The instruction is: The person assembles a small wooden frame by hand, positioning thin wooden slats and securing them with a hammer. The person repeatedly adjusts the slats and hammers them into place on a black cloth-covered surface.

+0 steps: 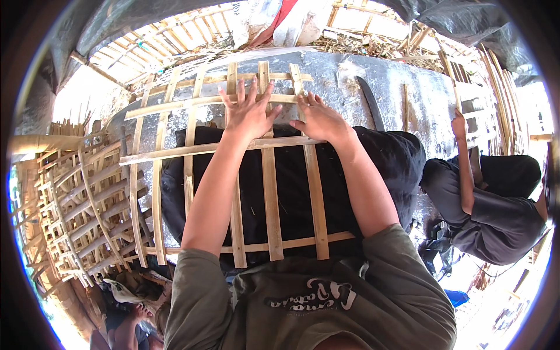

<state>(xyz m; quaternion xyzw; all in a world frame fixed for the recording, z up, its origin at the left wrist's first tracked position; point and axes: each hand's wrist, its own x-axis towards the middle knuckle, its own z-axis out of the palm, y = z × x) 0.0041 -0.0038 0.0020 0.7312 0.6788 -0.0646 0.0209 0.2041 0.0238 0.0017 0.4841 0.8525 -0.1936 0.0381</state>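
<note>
A lattice (271,204) of pale slats is laid across the lap of the person, whose legs are covered by black trousers (388,160). Its far part is spread above a grey sheet (429,99); its near edge is brought close to the shirt (315,297).

The left hand (248,116) is laid open on the far half of the lattice, palm down and fingers spread, with a cross slat covered by it. The right hand (324,121) is placed at the lattice's right edge, near the end of the same cross slat. Its fingers are slightly bent there; whether the slat is gripped cannot be told.

Beyond the right hand, a dark curved blade (370,102) is seen on the sheet, and a thin stick (406,108) is seen to its right. At the far right, a co-worker (496,219) is seated in dark clothes, one arm raised. More lattices (87,204) are stacked at the left. At the lower left, another person (131,318) is partly shown. At the top, white sacks (303,29) and a red cloth (277,23) are seen beside loose shavings (373,51).
</note>
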